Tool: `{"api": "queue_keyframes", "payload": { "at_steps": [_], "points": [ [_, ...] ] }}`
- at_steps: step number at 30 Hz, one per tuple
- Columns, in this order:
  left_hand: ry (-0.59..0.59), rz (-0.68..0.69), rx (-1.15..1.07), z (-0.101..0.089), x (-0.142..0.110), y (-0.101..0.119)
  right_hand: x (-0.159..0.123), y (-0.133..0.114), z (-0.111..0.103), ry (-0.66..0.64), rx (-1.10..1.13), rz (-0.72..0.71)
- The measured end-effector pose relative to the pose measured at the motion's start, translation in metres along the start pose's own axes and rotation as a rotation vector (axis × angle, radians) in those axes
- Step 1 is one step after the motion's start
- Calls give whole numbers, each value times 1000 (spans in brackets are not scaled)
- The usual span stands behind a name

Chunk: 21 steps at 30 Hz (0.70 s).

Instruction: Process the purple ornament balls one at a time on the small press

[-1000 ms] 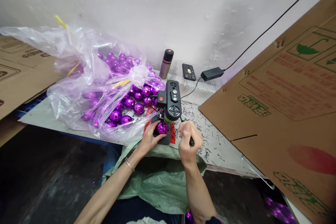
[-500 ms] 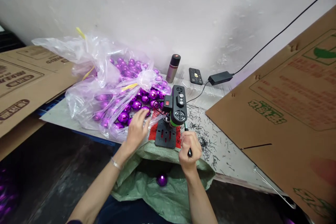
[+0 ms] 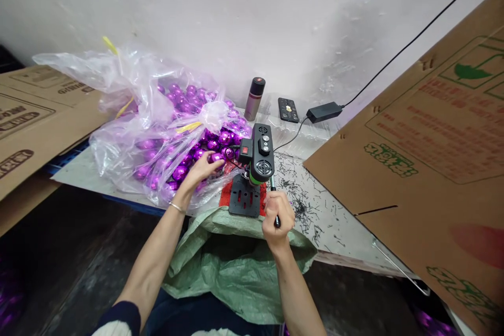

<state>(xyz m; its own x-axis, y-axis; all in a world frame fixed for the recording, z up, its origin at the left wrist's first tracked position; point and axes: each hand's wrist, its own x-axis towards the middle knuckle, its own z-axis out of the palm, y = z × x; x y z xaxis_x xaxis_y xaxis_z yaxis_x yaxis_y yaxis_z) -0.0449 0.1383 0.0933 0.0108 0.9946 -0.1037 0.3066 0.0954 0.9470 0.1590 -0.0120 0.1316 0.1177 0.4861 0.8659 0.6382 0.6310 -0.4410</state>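
Observation:
My left hand (image 3: 203, 169) is at the edge of the pile, fingers and thumb closed around a shiny purple ball (image 3: 216, 158). More purple balls (image 3: 180, 172) spill from a clear plastic bag (image 3: 155, 107) beside it. My right hand (image 3: 279, 215) is wrapped round the black-tipped lever (image 3: 277, 222) of a small black machine (image 3: 262, 155). That machine stands on a slotted black base plate (image 3: 244, 197) over a red patch. Below the table edge, a green woven sack (image 3: 232, 273) hangs with its mouth open.
A bottle (image 3: 254, 100), a phone (image 3: 288, 109) and a power adapter (image 3: 324, 112) with a cable lie along the wall. Black slivers (image 3: 301, 205) litter the table right of the machine. Cardboard boxes flank both sides, one (image 3: 413, 168) right, another (image 3: 43, 115) left.
My left hand has moved from beside the machine leftward and up to the pile, closing on a ball. The ball seen in the sack's mouth is out of sight. My right hand stays on the lever.

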Motion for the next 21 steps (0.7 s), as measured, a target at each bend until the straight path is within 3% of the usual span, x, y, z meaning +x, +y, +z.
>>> {"api": "queue_keyframes", "payload": {
  "at_steps": [2,5,8,11,15,21],
  "points": [
    [-22,-87,-296,-15,-5,2,3,-1,-1,-6,5,-1],
    [-87,-120,-565,-33,-24,2,8,-6,-3,-13,18,37],
    [-132,-127,-702,-31,-53,-3,17,-12,-5,-13,39,150],
    [-156,-151,-759,-7,-78,-12,27,-18,-7,-23,43,238],
    [-194,-134,-649,37,-91,-28,35,-22,-8,-38,29,267],
    [-67,107,-408,82,-85,-50,34,-22,-9,-54,10,247]
  ]
}}
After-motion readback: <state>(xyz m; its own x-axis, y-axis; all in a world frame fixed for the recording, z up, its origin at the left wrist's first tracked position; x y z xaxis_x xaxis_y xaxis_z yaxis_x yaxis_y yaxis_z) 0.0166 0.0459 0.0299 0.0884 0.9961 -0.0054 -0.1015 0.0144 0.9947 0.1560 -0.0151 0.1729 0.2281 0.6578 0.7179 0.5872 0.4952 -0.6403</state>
